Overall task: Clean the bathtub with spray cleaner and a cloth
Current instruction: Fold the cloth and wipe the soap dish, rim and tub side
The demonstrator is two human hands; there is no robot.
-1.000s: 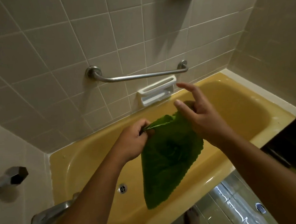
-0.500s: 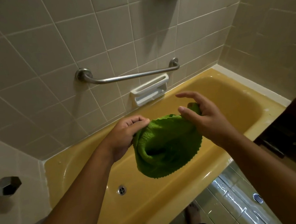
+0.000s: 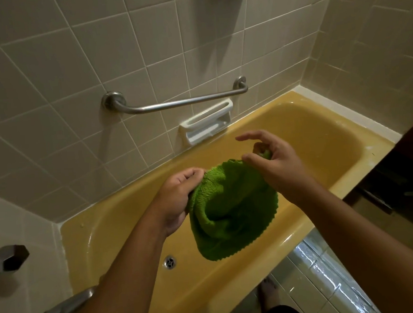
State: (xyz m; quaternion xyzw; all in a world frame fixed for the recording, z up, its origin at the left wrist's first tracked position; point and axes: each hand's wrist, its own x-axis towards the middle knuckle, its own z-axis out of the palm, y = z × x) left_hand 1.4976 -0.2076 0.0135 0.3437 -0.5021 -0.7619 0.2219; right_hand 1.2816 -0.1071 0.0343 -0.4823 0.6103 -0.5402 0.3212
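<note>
A green cloth with a zigzag edge hangs bunched in the air above the yellow bathtub. My left hand grips its left top edge with curled fingers. My right hand pinches the cloth's right top corner between thumb and fingers, with the index finger raised. The cloth sags into a fold between both hands. No spray bottle is in view.
A metal grab bar and a white soap holder are fixed to the tiled wall behind the tub. The drain lies in the tub floor; a spout and a tap handle are at the left. Wet floor tiles lie below right.
The cloth hung long from my left hand a second ago; both hands have gathered it into a short bunched fold and moved closer together.
</note>
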